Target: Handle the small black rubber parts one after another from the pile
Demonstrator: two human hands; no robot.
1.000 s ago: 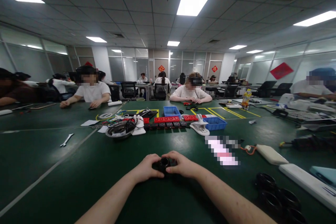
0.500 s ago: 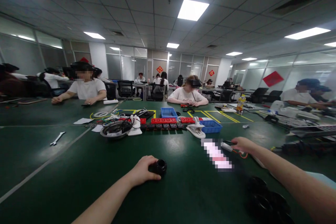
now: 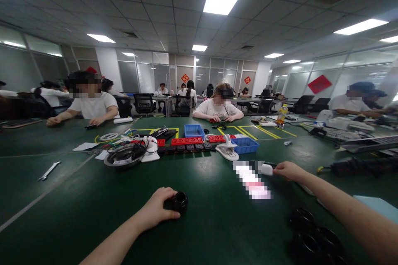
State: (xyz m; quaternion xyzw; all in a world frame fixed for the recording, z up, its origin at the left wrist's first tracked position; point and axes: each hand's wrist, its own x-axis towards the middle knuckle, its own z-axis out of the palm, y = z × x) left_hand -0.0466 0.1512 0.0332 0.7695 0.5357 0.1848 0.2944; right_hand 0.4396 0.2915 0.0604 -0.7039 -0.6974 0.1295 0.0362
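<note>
My left hand [image 3: 160, 205] is wrapped round a short black hollow cylinder [image 3: 180, 202] with an open round top, which stands upright on the table. Farther forward and to the right, my right hand [image 3: 287, 171] is closed, its fingertips pinching the end of a small white block-like piece [image 3: 265, 169]; its exact kind I cannot make out. Just left of that piece lies a bright, pixelated phone-like screen [image 3: 253, 182]. Several black ring-shaped parts [image 3: 306, 244] sit below my right forearm.
A red and black socket strip [image 3: 188, 141] crosses the table ahead, with a blue bin [image 3: 245, 145] and a white clip [image 3: 227, 149] at its right. A bowl of cables [image 3: 124, 158] stands left; a wrench [image 3: 49, 171] lies beyond. People sit across the table.
The view has shifted slightly. The white piece in my right hand has turned and now shows a flatter side; the orange wire by it no longer shows. My left hand keeps its hold.
</note>
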